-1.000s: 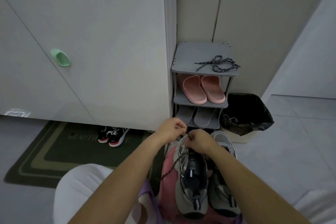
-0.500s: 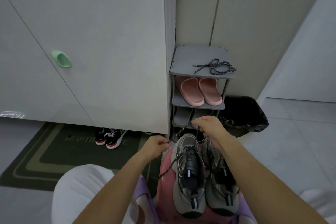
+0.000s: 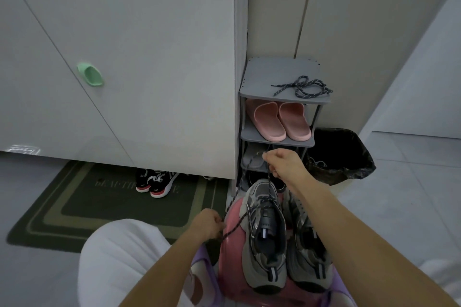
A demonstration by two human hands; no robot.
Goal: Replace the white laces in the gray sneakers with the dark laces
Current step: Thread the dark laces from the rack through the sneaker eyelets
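Observation:
Two gray sneakers stand side by side on a pink stool [image 3: 232, 252] in front of me. The left sneaker [image 3: 265, 239] has a dark speckled lace [image 3: 252, 212] threaded through its front eyelets. My left hand [image 3: 208, 225] grips one end of that lace low on the left of the shoe. My right hand [image 3: 287, 164] holds the other end raised beyond the toe. The right sneaker [image 3: 308, 252] is partly hidden behind my right forearm. A second dark lace [image 3: 303, 87] lies coiled on top of the gray shoe rack [image 3: 254, 75].
Pink slippers [image 3: 280, 119] sit on the rack's second shelf, gray slippers below. A black-lined bin [image 3: 341, 154] stands right of the rack. A green doormat [image 3: 74, 202] and black-and-red shoes [image 3: 156, 182] lie left, under a white cabinet with a green handle [image 3: 90, 77].
My hands have separated: the left one dropped back and left with its lace end, the right one rose away past the toe, drawing the lace taut through the eyelets.

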